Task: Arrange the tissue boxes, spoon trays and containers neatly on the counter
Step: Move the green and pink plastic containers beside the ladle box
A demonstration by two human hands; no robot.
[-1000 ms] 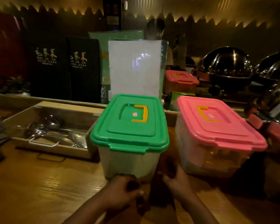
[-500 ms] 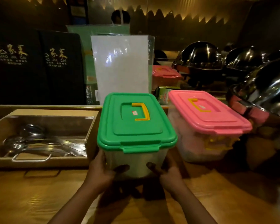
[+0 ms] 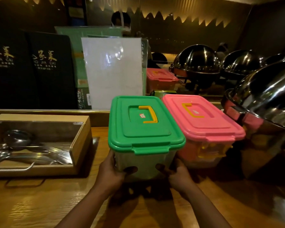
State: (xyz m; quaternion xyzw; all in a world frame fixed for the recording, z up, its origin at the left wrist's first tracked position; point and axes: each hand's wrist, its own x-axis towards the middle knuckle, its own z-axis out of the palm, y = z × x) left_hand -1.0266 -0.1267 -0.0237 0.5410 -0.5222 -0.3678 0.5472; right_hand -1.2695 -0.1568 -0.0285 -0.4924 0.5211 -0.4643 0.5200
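A clear container with a green lid (image 3: 145, 124) and yellow handle stands on the wooden counter (image 3: 39, 206). My left hand (image 3: 111, 173) grips its lower left corner and my right hand (image 3: 178, 176) grips its lower right corner, thumbs on the front wall. Its right side touches a matching pink-lidded container (image 3: 202, 119). A wooden spoon tray (image 3: 79, 145) with metal ladles and spoons sits to the left, apart from the green container.
Shiny domed chafing dishes (image 3: 266, 102) crowd the right side. Behind the counter ledge stand black menu folders (image 3: 51, 69), a white laminated sheet (image 3: 112, 71) and another pink-lidded container (image 3: 160, 78). A person stands far back.
Both hands moved from the front bottom edge to the container's lower corners and gripped it. The green container has shifted right, closing the gap to the pink one.
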